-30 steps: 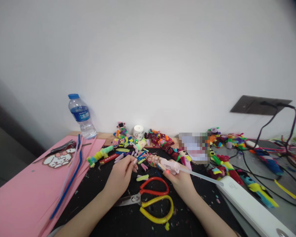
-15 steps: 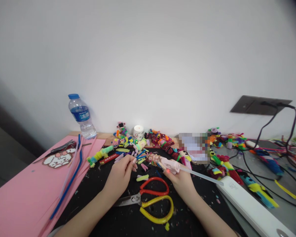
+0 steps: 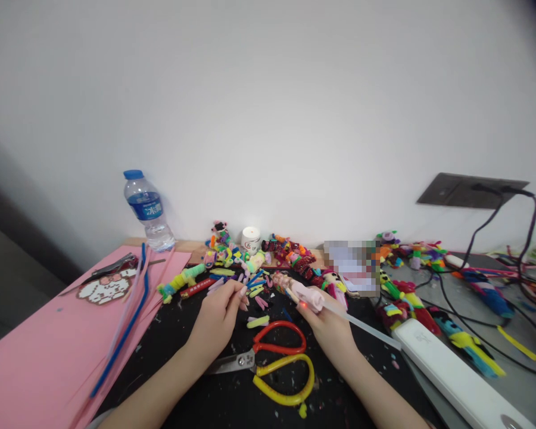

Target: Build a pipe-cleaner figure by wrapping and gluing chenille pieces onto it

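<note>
My right hand [image 3: 326, 322] is wrapped round a pale pink hot glue gun [image 3: 309, 295], whose small red light glows near my fingers. A long translucent glue stick [image 3: 361, 325] sticks out of its back, and its nozzle end points to the upper left. My left hand [image 3: 218, 313] is closed in a pinch at the fingertips; what it holds, if anything, is too small to make out. Short pipe cleaner pieces [image 3: 258, 322] lie between and beyond the hands. Below them rest scissors [image 3: 286, 381] with one red and one yellow handle loop.
Several fuzzy pipe cleaner figures [image 3: 183, 281] line the back, around a small white cup [image 3: 251, 239]. A water bottle [image 3: 145, 208] leans against the wall. Pink sheets [image 3: 36, 345] cover the left side. On the right are a long white device [image 3: 455, 369] and black cables [image 3: 451, 298].
My right hand has tilted the glue gun slightly, so its nozzle sits a little higher and the back end of the glue stick lower. My left hand stays in place.
</note>
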The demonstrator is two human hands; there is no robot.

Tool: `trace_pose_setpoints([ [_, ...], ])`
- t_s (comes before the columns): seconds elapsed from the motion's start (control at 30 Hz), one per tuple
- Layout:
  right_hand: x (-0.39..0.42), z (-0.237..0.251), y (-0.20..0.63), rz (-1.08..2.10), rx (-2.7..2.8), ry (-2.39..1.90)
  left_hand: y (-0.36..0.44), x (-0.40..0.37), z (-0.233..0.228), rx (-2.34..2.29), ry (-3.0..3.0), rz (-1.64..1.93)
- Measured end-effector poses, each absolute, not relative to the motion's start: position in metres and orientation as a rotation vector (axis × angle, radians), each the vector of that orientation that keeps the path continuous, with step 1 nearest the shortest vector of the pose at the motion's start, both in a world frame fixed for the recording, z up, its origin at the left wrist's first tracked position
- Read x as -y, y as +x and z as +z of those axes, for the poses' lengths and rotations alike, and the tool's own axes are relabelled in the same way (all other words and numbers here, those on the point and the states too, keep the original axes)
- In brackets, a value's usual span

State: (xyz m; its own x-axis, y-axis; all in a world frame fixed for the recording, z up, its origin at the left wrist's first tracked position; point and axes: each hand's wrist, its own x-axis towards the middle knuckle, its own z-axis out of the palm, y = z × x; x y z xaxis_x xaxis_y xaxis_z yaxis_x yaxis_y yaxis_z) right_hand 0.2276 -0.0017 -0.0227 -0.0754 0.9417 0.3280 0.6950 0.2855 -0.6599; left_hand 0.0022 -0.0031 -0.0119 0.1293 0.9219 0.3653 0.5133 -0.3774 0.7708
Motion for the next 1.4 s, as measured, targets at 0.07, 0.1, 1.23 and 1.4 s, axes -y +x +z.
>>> trace_pose_setpoints([
  [0.07, 0.001, -0.022, 0.228, 0.389, 1.846, -1.541, 0.002, 0.003, -0.012, -1.378, 1.936, 1.16],
  [0.1, 0.001, -0.022, 0.229, 0.365, 1.86, -1.564, 0.002, 0.003, -0.012, -1.373, 1.929, 1.154],
  [1.23, 0.016, -0.007, 0.217, 0.108, 2.134, -1.122, 0.014, 0.012, -0.005, -1.008, 1.876, 0.846],
  [1.4, 0.016, -0.011, 0.215, 0.073, 2.149, -1.05, 0.016, 0.014, -0.006, -0.985, 1.82, 0.794],
])
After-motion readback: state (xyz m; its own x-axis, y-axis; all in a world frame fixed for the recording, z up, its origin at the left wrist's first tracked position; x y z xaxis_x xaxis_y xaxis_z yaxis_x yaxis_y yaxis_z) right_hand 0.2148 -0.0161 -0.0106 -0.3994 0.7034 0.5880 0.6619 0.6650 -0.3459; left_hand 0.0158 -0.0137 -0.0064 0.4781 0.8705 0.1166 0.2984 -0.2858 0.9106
